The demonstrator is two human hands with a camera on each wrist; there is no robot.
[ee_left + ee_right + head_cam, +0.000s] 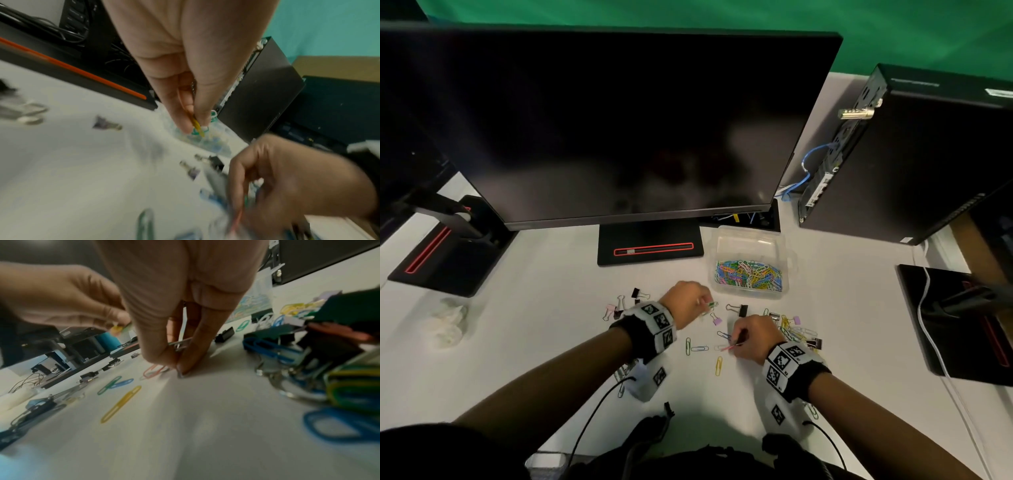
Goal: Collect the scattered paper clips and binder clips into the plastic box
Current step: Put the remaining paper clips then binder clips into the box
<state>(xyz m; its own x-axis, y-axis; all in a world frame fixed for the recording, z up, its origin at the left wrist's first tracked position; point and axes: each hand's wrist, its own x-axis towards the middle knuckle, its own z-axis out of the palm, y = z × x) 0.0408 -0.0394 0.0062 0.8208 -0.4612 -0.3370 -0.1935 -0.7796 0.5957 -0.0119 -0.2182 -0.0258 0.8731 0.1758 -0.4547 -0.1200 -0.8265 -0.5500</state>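
Both hands, left hand (690, 296) and right hand (751, 337), seemingly pinch paper clips above white desk (551, 325).

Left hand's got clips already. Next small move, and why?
Probably carry the left hand right to the open plastic box and release: it already pinches paper clips, and the box sits just beyond it. The right hand is busy pinching a pink paper clip.

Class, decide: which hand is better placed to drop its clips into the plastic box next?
Left. The left hand already pinches paper clips beside the plastic box; the right hand is farther back, fingertips at the table.
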